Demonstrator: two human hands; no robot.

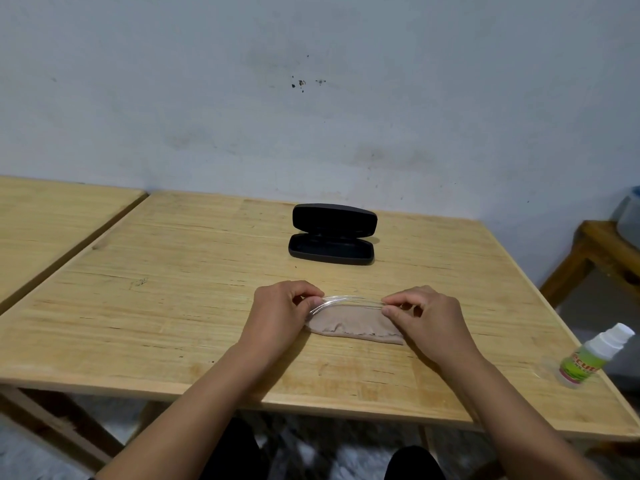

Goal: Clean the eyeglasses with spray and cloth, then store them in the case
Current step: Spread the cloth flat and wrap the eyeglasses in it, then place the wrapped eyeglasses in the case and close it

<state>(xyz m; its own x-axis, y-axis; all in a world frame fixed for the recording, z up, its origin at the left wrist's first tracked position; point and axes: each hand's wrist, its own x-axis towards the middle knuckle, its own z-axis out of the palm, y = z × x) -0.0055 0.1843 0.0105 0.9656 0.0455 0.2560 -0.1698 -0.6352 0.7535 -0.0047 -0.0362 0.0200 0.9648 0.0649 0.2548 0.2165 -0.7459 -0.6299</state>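
Clear-framed eyeglasses [349, 301] are held just above a beige cloth [353, 325] lying on the wooden table [173, 306]. My left hand [280, 313] pinches the left end of the frame. At the other end my right hand [426, 320] pinches the frame between thumb and fingers. The lenses are hard to make out against the cloth. Behind them a black glasses case [332, 233] stands open with its lid raised. A small spray bottle [594, 356] with a white cap and green label lies at the table's right edge.
A second wooden table [52, 216] adjoins on the left. A wooden stool or bench [602, 258] with a bluish object on it stands to the right. The wall runs right behind the table's far edge.
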